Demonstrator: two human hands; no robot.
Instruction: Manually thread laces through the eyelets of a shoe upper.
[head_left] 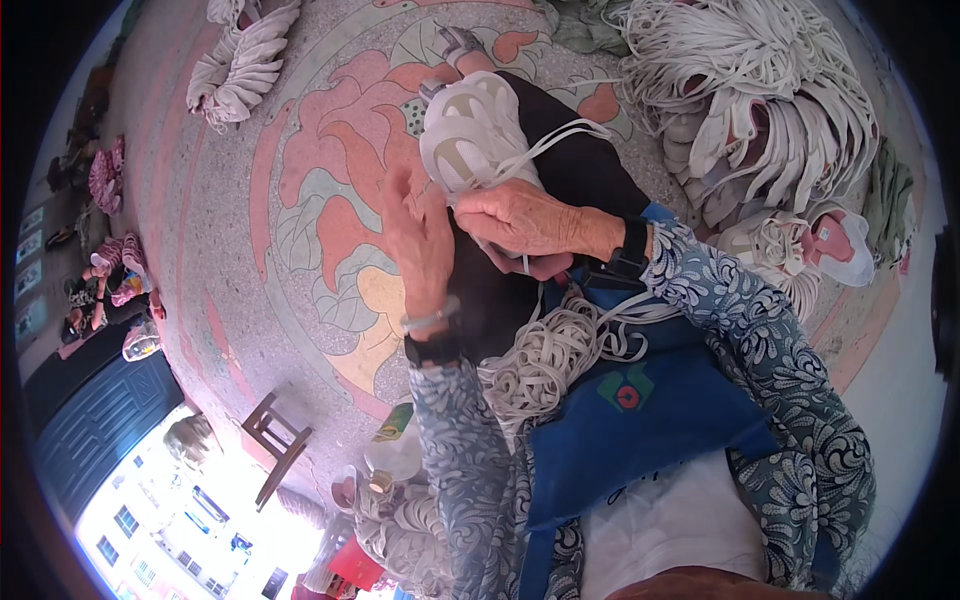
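Observation:
A white and beige shoe upper (468,140) lies over my dark-trousered leg. A pale shoelace (560,132) loops out from its right side. My right hand (535,218) is closed against the near end of the upper, its fingers curled in a pinch; what they grip is hidden. Just left of it, my left hand (415,240) is raised beside the upper, its fingers blurred by motion. Pink lining (540,265) shows below my right hand. A tangled bundle of pale laces (545,360) rests in my lap, on the blue apron (650,410).
A large heap of white uppers and laces (760,110) lies at the far right, with laced uppers (790,245) nearer. Another row of uppers (245,65) is at the far left. A wooden stool (275,450) and a plastic jug (393,450) stand at lower left.

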